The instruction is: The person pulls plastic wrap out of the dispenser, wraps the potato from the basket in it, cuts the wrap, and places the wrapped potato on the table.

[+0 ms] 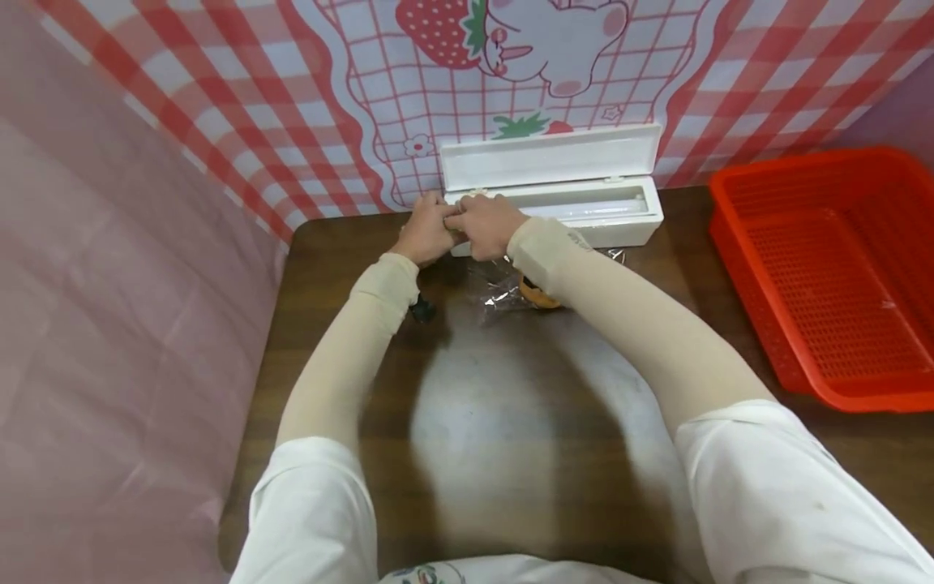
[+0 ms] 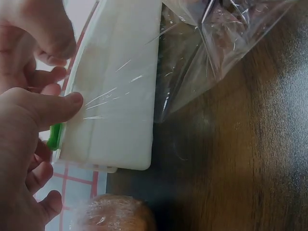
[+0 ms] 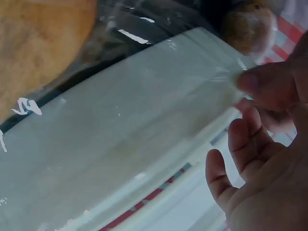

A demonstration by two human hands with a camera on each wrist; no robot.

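A white cling film box (image 1: 620, 235) stands against the back cloth with its lid (image 1: 554, 158) raised and a pale roll (image 1: 598, 208) inside. Clear cling film (image 2: 192, 62) spreads over its front and onto the table. At the box's left end my left hand (image 1: 426, 231) pinches the film at the edge, beside a green piece (image 2: 55, 136); creases fan out from the thumb. My right hand (image 1: 489, 227) is close beside it, thumb near the film edge, other fingers loosely bent. Whether it grips film is unclear. Under the film lies an orange-brown round thing (image 1: 538, 294), partly hidden.
A red plastic basket (image 1: 781, 324) stands on the right of the brown wooden table (image 1: 328, 276). A brownish round thing wrapped in clear film (image 2: 115, 211) sits near the box's left end. Behind is a checked cloth (image 1: 255, 81), and a pink curtain (image 1: 109, 324) hangs on the left.
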